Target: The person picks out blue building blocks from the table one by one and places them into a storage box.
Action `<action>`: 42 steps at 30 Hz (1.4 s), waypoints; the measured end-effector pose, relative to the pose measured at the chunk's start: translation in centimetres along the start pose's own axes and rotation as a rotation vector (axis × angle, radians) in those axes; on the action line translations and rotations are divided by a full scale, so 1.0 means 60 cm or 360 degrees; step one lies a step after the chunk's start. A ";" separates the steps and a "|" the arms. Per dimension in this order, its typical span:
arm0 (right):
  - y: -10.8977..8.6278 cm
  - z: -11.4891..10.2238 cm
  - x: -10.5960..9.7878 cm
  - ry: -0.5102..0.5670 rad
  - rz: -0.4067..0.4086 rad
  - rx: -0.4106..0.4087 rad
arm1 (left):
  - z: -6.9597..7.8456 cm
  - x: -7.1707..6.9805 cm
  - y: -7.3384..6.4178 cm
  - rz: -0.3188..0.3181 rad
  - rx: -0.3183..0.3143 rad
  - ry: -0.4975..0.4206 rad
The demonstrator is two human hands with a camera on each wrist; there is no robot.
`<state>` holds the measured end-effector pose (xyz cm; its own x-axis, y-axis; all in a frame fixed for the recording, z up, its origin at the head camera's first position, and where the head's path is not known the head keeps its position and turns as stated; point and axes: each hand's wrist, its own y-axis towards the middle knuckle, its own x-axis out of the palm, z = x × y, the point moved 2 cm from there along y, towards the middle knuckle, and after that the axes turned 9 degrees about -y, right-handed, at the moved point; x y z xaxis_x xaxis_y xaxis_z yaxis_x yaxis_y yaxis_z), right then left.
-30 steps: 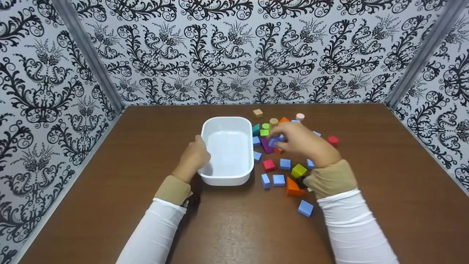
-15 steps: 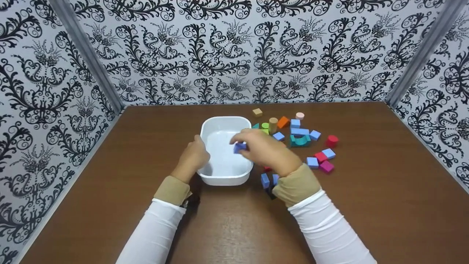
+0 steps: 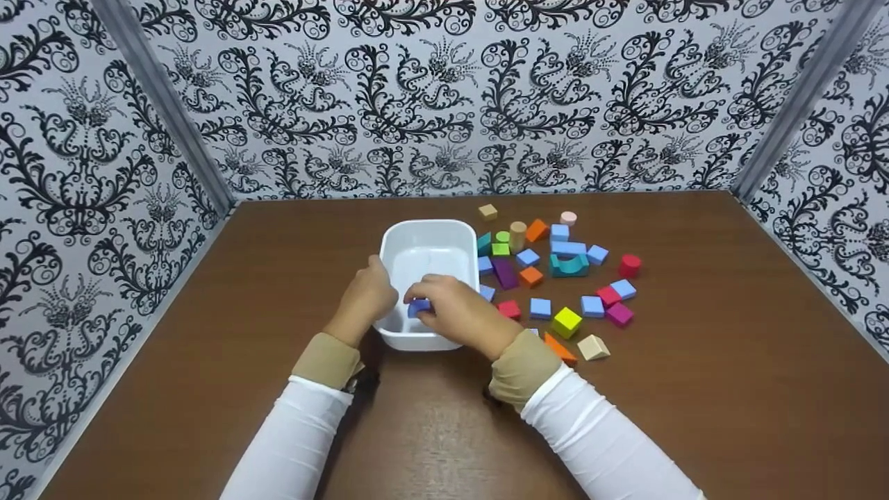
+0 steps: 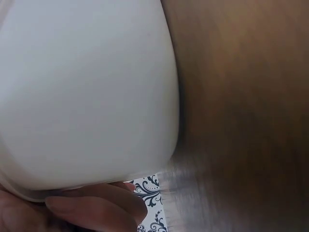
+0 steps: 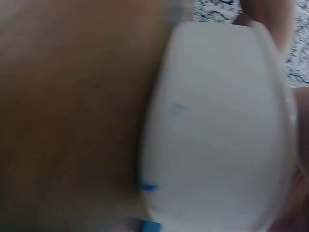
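Note:
A white plastic tub (image 3: 427,342) stands mid-table in the head view. My left hand (image 3: 370,293) grips its left rim; the left wrist view shows fingers (image 4: 96,212) curled at the rim, beside the tub's smooth outer wall (image 4: 91,106). Inside the tub's outline, toward its near end, my right hand (image 3: 458,309) pinches a small blue block (image 3: 418,307) between thumb and fingers. In the right wrist view the tub wall (image 5: 217,130) covers most of the held block's surroundings, and the block itself is hidden.
Scattered right of the tub are several toy blocks, among them a yellow cube (image 3: 567,322), a teal arch (image 3: 569,267), a red cylinder (image 3: 630,265), a purple block (image 3: 505,273) and a cream triangular block (image 3: 593,347). Patterned walls (image 3: 444,104) enclose the brown table (image 3: 278,250).
My right hand has carried the blue block left from among the scattered blocks, across the tub's right rim and toward its near end. The left hand stays at the left rim.

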<state>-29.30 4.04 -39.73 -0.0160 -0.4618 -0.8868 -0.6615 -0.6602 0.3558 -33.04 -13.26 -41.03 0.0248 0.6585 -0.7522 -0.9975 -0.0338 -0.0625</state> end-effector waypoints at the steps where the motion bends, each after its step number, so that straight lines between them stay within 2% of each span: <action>1: 0.000 0.003 0.003 0.0015 -0.0032 0.0046 | 0.001 -0.001 0.000 0.0002 0.0002 -0.0001; 6: 0.003 0.011 0.007 0.0052 -0.0150 0.0243 | 0.004 -0.004 0.000 -0.0004 0.0004 -0.0005; 11: 0.003 0.012 0.011 0.0041 -0.0169 0.0311 | 0.000 -0.001 0.002 -0.0011 0.0006 -0.0016; 24: 0.002 0.007 0.008 -0.0020 -0.0124 0.0346 | -0.003 0.000 -0.001 0.0001 0.0027 -0.0025; 42: 0.002 0.004 0.008 -0.0017 -0.0174 0.0441 | -0.005 0.002 0.000 -0.0008 0.0006 -0.0018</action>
<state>-29.58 3.88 -40.20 0.0598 -0.3895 -0.9191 -0.8392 -0.5181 0.1650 -33.04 -13.41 -41.30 0.0291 0.6669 -0.7446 -0.9976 -0.0277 -0.0637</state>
